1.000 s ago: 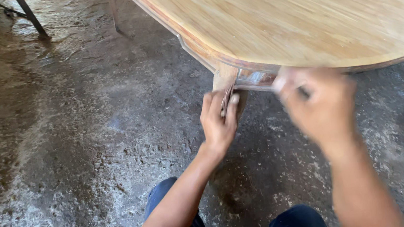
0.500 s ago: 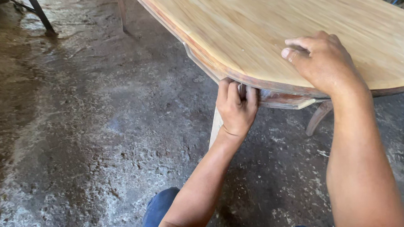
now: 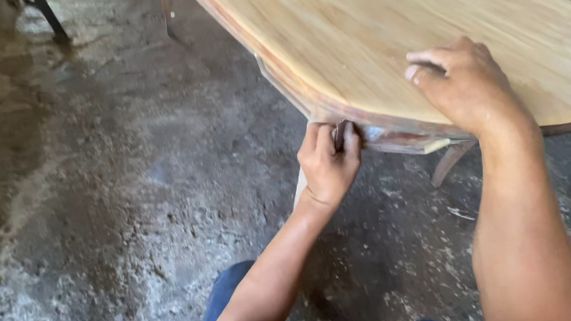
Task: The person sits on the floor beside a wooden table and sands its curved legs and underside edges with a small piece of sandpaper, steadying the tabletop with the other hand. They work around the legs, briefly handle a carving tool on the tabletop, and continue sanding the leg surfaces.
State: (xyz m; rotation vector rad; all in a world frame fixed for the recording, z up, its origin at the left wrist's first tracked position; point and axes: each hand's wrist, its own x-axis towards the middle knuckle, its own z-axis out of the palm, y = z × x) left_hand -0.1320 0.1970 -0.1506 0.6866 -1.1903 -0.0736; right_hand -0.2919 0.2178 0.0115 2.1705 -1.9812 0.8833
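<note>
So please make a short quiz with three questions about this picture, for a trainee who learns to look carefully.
1. True or false: the right hand lies flat on top of the wooden table top.
2. Where is the left hand? A) on the floor B) at the underside of the table edge, fingers curled around a small piece C) on the knee
3. Fill in: the floor under the table is rough, grey and ____.

Key
1. True; the palm is down near the rounded edge.
2. B; what the small piece is cannot be told.
3. Dusty.
</note>
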